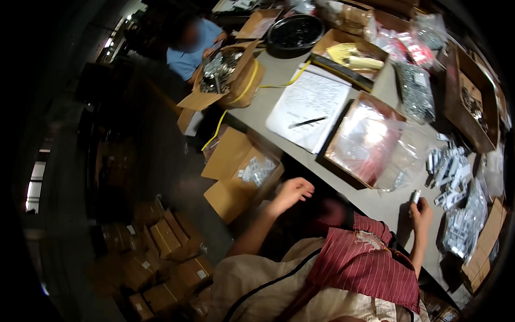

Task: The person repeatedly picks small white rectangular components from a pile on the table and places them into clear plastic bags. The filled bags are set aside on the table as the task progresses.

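My left hand (294, 194) is off the table's near edge, beside an open cardboard box (232, 153) with small clear plastic packets (257, 170) in it. Its fingers are loosely bent and apart, with nothing visible in them. Over the right part of the table, my right hand (421, 213) pinches a small pale metal piece (416, 196) that stands up from the fingertips. A heap of similar-looking silver metal pieces (449, 167) lies just beyond it. Near that hand, a carton (343, 167) holds clear plastic bags (367, 134).
A written-on notepad (300, 102) with a black pen (308, 122) lies on the table (252, 110). Behind are a black round tub (295, 35) and a carton of metal parts (220, 70). A person in blue (185, 59) sits across at the left. Boxes (171, 241) crowd the floor.
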Tool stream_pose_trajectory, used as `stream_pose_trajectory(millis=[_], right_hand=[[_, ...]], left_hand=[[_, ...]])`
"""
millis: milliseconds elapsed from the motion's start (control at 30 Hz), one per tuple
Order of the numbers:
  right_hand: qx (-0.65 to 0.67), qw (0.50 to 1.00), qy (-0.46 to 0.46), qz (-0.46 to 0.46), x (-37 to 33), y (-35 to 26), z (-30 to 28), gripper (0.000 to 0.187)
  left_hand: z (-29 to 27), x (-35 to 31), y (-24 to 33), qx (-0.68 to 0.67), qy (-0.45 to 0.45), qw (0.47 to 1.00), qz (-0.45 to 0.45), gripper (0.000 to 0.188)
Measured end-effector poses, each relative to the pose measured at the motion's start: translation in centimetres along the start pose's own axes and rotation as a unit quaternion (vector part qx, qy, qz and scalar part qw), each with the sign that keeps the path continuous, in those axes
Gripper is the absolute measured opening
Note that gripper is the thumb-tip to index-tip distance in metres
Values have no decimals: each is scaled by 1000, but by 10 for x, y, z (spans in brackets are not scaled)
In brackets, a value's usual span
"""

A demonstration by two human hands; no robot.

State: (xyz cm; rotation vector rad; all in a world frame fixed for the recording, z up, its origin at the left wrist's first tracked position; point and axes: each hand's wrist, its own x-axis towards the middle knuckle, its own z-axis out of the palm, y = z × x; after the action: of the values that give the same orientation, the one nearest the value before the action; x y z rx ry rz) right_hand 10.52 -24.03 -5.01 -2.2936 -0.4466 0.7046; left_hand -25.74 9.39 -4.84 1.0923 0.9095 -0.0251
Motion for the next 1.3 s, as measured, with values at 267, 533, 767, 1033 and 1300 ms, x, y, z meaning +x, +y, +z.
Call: stream_pose_trajectory(millis=[267,533,767,1033,1300], right_hand=[[305,946,-8,110,20,44,19,31],[193,980,49,26,-18,-11,35,39],[87,995,37,34,-19,-13,42,32],[213,976,50,19,-31,1,39,22],[431,900,-64,-8,-64,-102,22,46]], left_hand=[[-234,44,-110,58,392,918,-33,24],[-328,147,-187,430,468,749,-185,66],[-312,145,-143,307,435,832,-156,65],[-245,68,-79,-141,475,861,116,50],[-41,-52,92,-176,133,948,228,35]])
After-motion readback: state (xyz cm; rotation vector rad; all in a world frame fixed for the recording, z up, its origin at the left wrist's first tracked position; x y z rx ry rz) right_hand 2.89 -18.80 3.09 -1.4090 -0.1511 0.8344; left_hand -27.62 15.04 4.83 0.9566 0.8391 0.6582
